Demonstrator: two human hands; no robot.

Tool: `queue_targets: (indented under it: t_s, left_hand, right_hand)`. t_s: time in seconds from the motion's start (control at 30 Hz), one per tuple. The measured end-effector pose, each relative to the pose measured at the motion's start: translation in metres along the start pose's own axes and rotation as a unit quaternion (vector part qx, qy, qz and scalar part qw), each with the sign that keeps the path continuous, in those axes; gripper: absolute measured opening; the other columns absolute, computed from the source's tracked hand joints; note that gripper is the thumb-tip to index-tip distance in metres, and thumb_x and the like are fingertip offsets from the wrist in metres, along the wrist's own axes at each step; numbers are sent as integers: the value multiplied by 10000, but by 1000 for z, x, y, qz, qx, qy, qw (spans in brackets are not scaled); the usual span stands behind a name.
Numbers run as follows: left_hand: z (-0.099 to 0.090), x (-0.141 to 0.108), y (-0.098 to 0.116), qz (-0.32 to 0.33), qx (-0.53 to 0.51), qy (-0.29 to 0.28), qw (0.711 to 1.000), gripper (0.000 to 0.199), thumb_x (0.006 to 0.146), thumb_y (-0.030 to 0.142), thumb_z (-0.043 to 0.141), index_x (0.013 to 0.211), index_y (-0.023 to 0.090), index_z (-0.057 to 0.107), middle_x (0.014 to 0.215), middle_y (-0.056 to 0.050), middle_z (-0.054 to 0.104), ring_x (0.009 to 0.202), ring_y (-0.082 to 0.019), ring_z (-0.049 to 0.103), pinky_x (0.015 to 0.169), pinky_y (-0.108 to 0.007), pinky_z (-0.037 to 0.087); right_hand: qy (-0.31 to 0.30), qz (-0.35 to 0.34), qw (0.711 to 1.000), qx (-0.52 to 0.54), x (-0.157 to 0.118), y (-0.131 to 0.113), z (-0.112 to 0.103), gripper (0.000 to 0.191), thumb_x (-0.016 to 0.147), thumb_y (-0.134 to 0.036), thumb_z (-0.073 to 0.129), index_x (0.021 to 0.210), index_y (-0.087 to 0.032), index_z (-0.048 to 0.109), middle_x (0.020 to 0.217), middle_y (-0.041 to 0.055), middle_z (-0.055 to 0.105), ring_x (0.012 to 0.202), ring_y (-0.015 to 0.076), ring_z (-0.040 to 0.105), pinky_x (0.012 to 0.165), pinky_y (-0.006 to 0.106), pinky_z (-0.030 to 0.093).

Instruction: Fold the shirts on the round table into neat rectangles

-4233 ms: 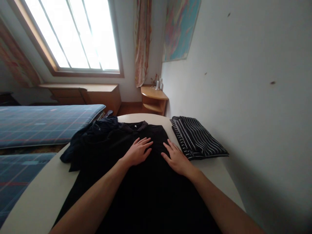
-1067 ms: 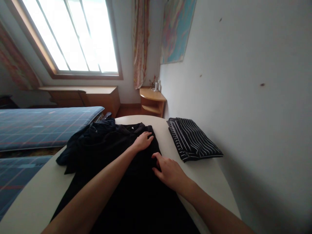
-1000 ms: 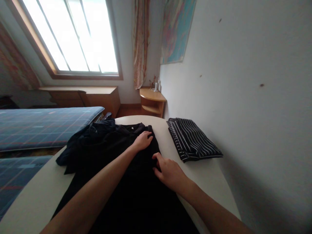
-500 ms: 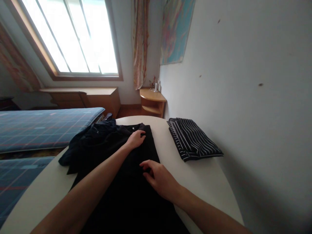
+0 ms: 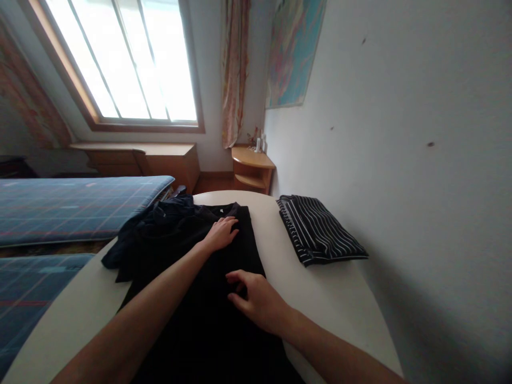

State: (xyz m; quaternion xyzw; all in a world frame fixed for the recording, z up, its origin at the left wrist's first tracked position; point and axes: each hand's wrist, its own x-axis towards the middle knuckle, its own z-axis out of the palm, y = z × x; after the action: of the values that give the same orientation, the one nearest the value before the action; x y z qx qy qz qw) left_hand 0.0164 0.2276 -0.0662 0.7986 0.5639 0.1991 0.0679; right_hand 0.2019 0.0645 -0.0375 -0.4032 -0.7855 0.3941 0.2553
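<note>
On the pale round-edged table [image 5: 328,298], both hands over black cloth shirt [image 5: 248,245]
Left hand [image 5: 221,233] spread; right hand [image 5: 258,300] loosely curled, grip unclear

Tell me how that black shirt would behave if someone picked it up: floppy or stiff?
Probably floppy: the shirt lies flat on the table, with soft creases near the collar. It looks fairly light for its spread, and would likely sag if lifted by one edge.

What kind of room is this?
Probably a bedroom. There are mattresses with a blue plaid pattern on the left, a window with flowery curtains, and a small wooden corner stand.
</note>
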Motion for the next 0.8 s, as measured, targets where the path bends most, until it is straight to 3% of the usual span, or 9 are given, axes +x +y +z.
queue_targets:
  t_s: [0.2, 0.33, 0.43, 0.53, 0.67, 0.73, 0.8]
  left_hand:
    - [-5, 6, 5, 23, 19, -8, 1000, 470, 964, 292, 512, 1420, 176, 519, 1523, -105, 468, 1346, -308, 477, 1104, -475, 397]
    - [-6, 17, 12, 35, 28, -18, 999, 477, 971, 303, 504, 1432, 181, 511, 1532, -96, 460, 1347, -310, 472, 1103, -481, 400]
    - [-2, 20, 14, 38, 36, -26, 998, 466, 964, 299, 518, 1419, 200, 530, 1515, -94, 483, 1349, -315, 469, 1091, -493, 412]
    - [1, 16, 15, 34, 47, -23, 998, 469, 956, 304, 533, 1414, 203, 539, 1490, -98, 510, 1344, -315, 472, 1077, -485, 428]
    - [-6, -2, 15, 13, 69, 22, 997, 475, 986, 333, 473, 1438, 194, 518, 1533, -103, 450, 1392, -309, 404, 1130, -471, 367]
    - [-9, -14, 13, -15, 87, 47, 995, 487, 996, 353, 445, 1447, 183, 514, 1576, -133, 377, 1429, -345, 345, 1152, -508, 317]
    - [-10, -25, 9, -68, 108, 35, 991, 527, 997, 431, 440, 1469, 203, 501, 1613, -150, 306, 1459, -401, 286, 1153, -558, 282]
  right_hand:
    - [21, 13, 998, -61, 3, 0, 0, 402, 802, -149, 690, 1201, -195, 665, 888, 18, 694, 774, 162, 629, 732, 275, 482]
    - [59, 15, 996, -64, 4, -2, -1, 362, 826, -144, 668, 1183, -201, 662, 887, 14, 679, 787, 161, 626, 744, 274, 473]
    - [42, 12, 997, -60, 3, -2, -1, 374, 849, -195, 670, 1221, -200, 640, 916, 19, 689, 794, 168, 633, 757, 284, 486]
    - [21, -10, 997, -68, 1, 0, 2, 416, 852, -231, 678, 1260, -179, 620, 1024, 52, 698, 903, 194, 638, 847, 311, 499]
    - [27, -28, 991, -129, -1, 3, 3, 453, 849, -257, 672, 1283, -138, 615, 1225, 114, 649, 1146, 248, 562, 1043, 379, 430]
    - [22, -20, 986, -162, -3, 5, 3, 525, 842, -310, 682, 1329, -137, 592, 1345, 132, 591, 1241, 277, 504, 1101, 423, 381]
    - [9, -14, 982, -190, -6, 5, 5, 614, 842, -376, 681, 1397, -152, 544, 1474, 135, 496, 1327, 306, 435, 1139, 471, 333]
